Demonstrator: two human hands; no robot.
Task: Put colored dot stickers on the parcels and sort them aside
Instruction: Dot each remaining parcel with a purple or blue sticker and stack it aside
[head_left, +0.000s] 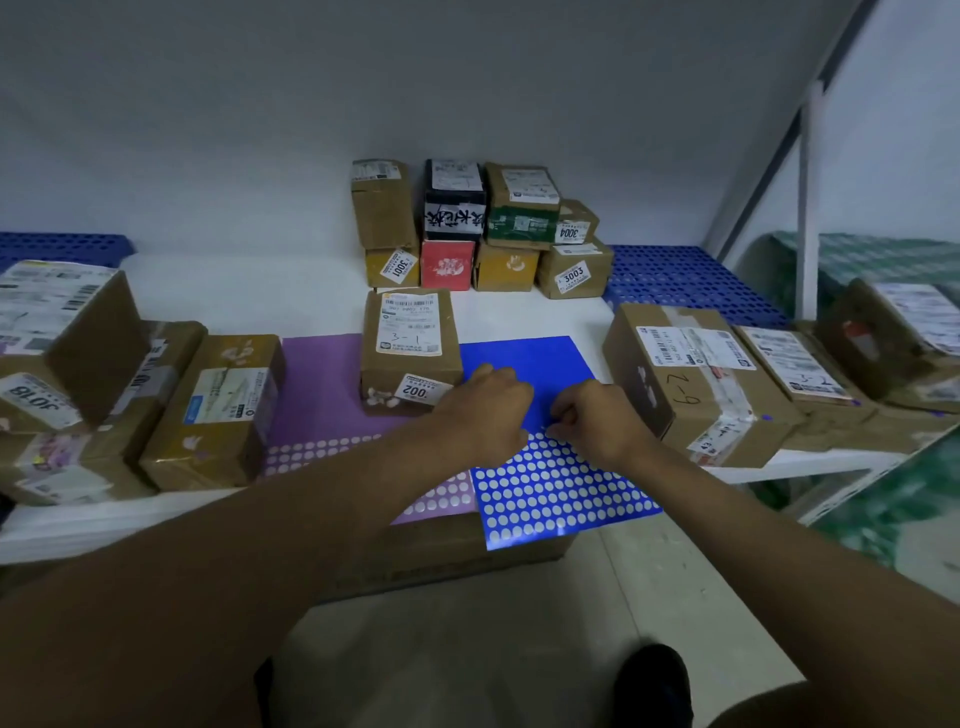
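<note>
Both hands, left hand (485, 410) and right hand (597, 423), curl fingers onto blue sticker sheet (550, 483).

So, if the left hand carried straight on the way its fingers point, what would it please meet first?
Probably the parcel marked 3-1: the left hand lies on the blue sticker sheet, right beside that parcel's near corner, though depth is hard to judge.

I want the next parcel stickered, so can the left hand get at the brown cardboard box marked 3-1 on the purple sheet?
Probably yes: the left hand lies right beside the brown cardboard box, nothing between them.
</note>
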